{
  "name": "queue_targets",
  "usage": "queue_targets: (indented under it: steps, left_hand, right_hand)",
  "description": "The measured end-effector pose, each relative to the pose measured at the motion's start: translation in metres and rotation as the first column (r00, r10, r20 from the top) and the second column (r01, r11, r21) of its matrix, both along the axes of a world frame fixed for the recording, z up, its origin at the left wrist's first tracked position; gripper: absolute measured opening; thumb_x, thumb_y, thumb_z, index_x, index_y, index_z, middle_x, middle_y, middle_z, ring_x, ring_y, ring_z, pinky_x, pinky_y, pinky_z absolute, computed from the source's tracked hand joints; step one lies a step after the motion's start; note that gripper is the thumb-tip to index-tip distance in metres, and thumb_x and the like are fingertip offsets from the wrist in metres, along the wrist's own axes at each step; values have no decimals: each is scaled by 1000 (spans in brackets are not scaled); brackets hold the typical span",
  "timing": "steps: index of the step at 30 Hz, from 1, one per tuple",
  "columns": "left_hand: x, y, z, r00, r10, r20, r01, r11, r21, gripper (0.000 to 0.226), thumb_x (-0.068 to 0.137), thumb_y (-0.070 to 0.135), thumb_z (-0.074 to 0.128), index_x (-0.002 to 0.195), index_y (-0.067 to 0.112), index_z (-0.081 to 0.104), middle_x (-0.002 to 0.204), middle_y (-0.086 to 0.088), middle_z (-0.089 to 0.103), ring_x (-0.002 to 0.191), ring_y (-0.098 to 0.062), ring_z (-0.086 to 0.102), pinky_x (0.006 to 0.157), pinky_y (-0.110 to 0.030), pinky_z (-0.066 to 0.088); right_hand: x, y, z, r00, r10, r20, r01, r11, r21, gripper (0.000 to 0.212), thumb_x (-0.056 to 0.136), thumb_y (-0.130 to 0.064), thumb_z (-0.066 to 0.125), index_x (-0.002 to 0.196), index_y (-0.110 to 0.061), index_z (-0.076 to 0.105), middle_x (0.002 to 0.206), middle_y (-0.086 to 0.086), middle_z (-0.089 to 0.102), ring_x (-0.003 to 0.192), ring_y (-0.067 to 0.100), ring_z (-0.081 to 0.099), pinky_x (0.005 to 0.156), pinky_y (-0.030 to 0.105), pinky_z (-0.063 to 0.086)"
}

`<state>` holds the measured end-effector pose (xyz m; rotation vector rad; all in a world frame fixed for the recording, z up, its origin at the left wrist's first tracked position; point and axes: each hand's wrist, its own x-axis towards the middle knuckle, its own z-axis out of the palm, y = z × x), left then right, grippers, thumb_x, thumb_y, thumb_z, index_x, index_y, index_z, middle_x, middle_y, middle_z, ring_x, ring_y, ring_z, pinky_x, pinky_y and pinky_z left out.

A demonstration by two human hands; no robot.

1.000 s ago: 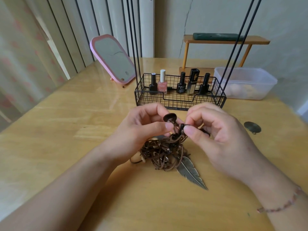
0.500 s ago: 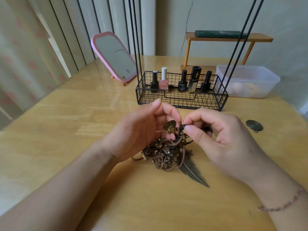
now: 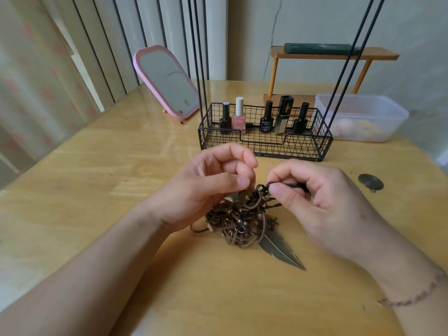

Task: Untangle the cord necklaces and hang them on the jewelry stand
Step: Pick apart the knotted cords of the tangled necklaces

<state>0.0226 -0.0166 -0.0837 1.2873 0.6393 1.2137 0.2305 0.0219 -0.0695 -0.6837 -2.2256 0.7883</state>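
Note:
A tangled clump of brown cord necklaces point(image 3: 238, 220) lies on the wooden table point(image 3: 97, 190), with a metal feather pendant point(image 3: 281, 251) sticking out toward me. My left hand point(image 3: 208, 187) pinches part of the tangle at its top between thumb and curled fingers. My right hand point(image 3: 312, 197) pinches a dark cord between thumb and forefinger just right of it. The jewelry stand point(image 3: 265, 139) is a black wire basket with tall thin rods rising out of view, right behind my hands.
Several nail polish bottles point(image 3: 238, 117) stand in the basket. A pink mirror point(image 3: 167, 81) leans at the back left. A clear plastic box point(image 3: 361, 117) and a small wooden shelf point(image 3: 334, 55) sit at the back right. A round metal pendant point(image 3: 371, 182) lies right of my hand.
The round pendant held up between my fingers has dropped down into the tangle. My left thumb has come forward over it, and my right hand now pinches a dark cord lower down.

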Motion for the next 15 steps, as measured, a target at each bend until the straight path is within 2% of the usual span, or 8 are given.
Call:
queue_targets:
  steps: [3,5,8,11,13,15]
  left_hand:
    - [0,0,0,1000,-15,25,14,1000,22,31,80,16,78,105,12,62,82,-6,60,77,-17,56,71,-23,47]
    - [1,0,0,999,18,29,-19,999,41,28,81,17,78,104,13,63,84,-4,60,81,-19,58,72,-24,49]
    - [-2,-1,2,997,81,-4,-80,994,71,23,81,12,76,100,14,64,84,-3,58,80,-20,55,73,-26,50]
    - [-1,-2,3,970,160,-184,-133,980,150,15,83,5,66,96,10,63,79,-5,56,72,-16,53,68,-24,47]
    - [3,-4,2,921,235,-310,-180,964,194,11,85,15,64,94,9,62,72,-9,53,65,-17,48,62,-23,41]
    - [8,-7,1,869,313,-384,-240,944,226,19,85,27,66,92,9,62,68,-18,49,62,-25,43,58,-33,35]
  right_hand:
    - [0,0,1,1000,-1,19,0,1000,15,13,92,-27,60,81,-31,62,66,1,58,57,18,47,53,33,43]
    - [0,1,0,999,-22,30,21,999,26,19,94,-19,62,79,-30,61,63,-9,56,54,9,47,49,18,38]
    - [-1,1,2,997,-68,29,67,997,37,25,92,-13,62,76,-32,57,58,-23,54,55,0,51,53,6,35]
    - [0,2,3,993,-119,7,118,992,44,25,93,-15,61,75,-31,57,56,-20,52,52,2,46,50,8,34]
    - [0,2,3,991,-130,5,130,991,41,20,93,-17,60,77,-29,59,57,-18,52,52,4,44,49,11,34]
    - [0,1,3,991,-132,13,131,990,51,17,93,-19,60,78,-28,60,58,-17,52,52,4,44,49,11,35]
